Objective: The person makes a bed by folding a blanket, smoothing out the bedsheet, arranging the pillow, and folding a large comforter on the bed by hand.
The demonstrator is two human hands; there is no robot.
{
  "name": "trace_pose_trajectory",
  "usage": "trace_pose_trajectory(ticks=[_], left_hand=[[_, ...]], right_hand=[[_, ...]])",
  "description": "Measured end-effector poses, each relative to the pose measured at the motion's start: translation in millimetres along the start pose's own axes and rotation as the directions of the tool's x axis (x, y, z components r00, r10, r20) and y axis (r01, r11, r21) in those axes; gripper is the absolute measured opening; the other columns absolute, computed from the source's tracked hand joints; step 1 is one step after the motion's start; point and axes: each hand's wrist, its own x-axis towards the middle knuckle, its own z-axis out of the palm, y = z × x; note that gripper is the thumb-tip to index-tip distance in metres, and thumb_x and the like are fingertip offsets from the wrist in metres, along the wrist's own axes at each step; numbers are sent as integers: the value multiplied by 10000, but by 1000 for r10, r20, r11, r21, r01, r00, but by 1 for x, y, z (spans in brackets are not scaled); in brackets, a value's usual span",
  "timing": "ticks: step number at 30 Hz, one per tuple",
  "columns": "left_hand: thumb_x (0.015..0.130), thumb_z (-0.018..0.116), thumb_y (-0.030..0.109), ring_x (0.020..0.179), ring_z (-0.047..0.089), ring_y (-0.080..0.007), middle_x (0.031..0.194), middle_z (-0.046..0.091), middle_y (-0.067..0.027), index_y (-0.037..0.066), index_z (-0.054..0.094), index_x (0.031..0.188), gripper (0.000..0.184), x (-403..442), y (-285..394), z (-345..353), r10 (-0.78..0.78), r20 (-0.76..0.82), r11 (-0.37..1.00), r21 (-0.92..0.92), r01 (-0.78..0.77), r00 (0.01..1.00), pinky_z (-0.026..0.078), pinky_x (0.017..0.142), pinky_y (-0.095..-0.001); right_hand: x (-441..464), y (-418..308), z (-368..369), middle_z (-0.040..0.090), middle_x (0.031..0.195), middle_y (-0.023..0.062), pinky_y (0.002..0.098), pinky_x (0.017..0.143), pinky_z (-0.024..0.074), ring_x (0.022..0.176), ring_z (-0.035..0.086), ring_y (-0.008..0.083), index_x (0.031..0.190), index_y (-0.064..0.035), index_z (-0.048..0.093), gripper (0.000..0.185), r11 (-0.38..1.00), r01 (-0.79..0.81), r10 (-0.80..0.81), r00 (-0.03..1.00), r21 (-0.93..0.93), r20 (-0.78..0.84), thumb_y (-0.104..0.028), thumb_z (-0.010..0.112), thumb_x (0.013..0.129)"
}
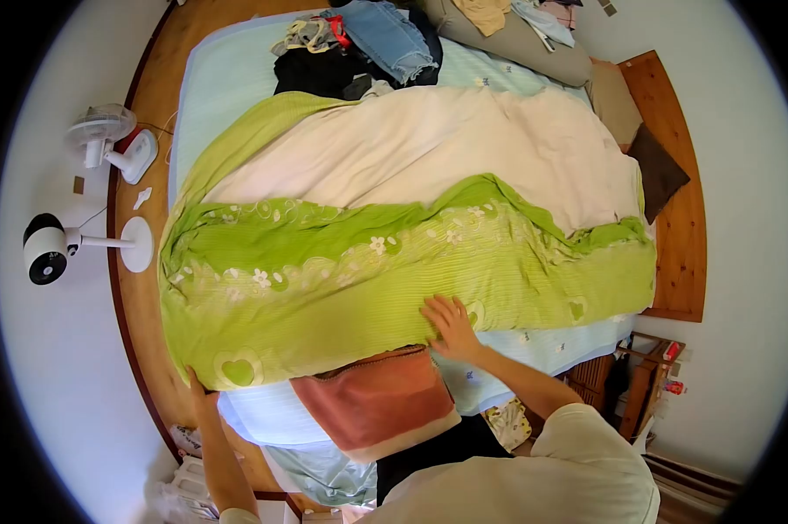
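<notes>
A green quilt (324, 323) with white flowers and heart patches lies across the bed, its pale pink side (411, 148) folded up toward the far side. At the quilt's near left corner, my left hand (200, 386) is closed on the edge, with its fingers partly hidden. My right hand (451, 327) rests on the near edge of the quilt, right of the middle, fingers spread. Between my arms, a reddish-brown cloth piece (381, 402) with a cream border lies against the bed's near side, its top edge touching the quilt.
Clothes (324, 70) and folded jeans (381, 35) are piled on the far side of the light blue sheet (228, 74). Two fans, a small fan (136, 155) and a white one (138, 244), stand at the left. The wooden headboard (678, 201) and a dark pillow (656, 170) are at the right.
</notes>
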Motion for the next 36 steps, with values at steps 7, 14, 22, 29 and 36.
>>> trace_pose_trajectory(ticks=[7, 14, 22, 29, 36], left_hand=[[819, 632, 333, 1228, 379, -256, 1303, 440, -77, 80, 412, 1259, 554, -4, -4, -24, -251, 242, 959, 197, 206, 937, 337, 1003, -475], [742, 658, -18, 1088, 489, -178, 1283, 450, -85, 83, 266, 1364, 742, -98, -160, -32, -641, 355, 569, 814, 112, 680, 418, 904, -299], [668, 746, 46, 1004, 550, -218, 1143, 540, -112, 4, 461, 1206, 610, -136, -241, -15, -318, 264, 489, 869, -81, 910, 498, 830, -341], [702, 690, 51, 980, 579, -255, 1106, 564, -139, 0, 445, 1213, 569, -150, -240, -63, -358, 325, 740, 670, 54, 875, 516, 823, -376], [709, 680, 138, 1040, 550, -277, 1164, 536, -141, -8, 414, 1242, 613, -196, -211, -257, -130, 189, 966, 246, 81, 973, 478, 895, -376]], right_hand=[[-100, -63, 82, 316, 1354, 185, 396, 1023, 277, 1240, 333, 327, 1342, -30, 292, 713, 654, -632, 627, 760, 416, 169, -76, 634, 717], [-133, -17, 130, 76, 1450, 193, 394, 1084, 197, 1343, 133, 305, 1413, -42, -35, 1261, 368, -641, 382, 765, 673, 519, -417, 823, 569], [-140, -5, 157, 251, 1394, 159, 382, 982, 378, 1244, 345, 280, 1388, -48, 70, 1183, 277, -787, 472, 612, 552, 635, -252, 856, 529], [-150, -49, 133, 482, 1258, 99, 323, 963, 413, 1121, 492, 217, 1310, -33, 347, 891, 56, -816, 312, 562, 575, 766, -194, 832, 580], [-88, -169, 139, 462, 1278, 141, 338, 993, 365, 1168, 449, 253, 1270, -20, 407, 857, 692, -455, -124, 689, 560, 714, -308, 812, 572]])
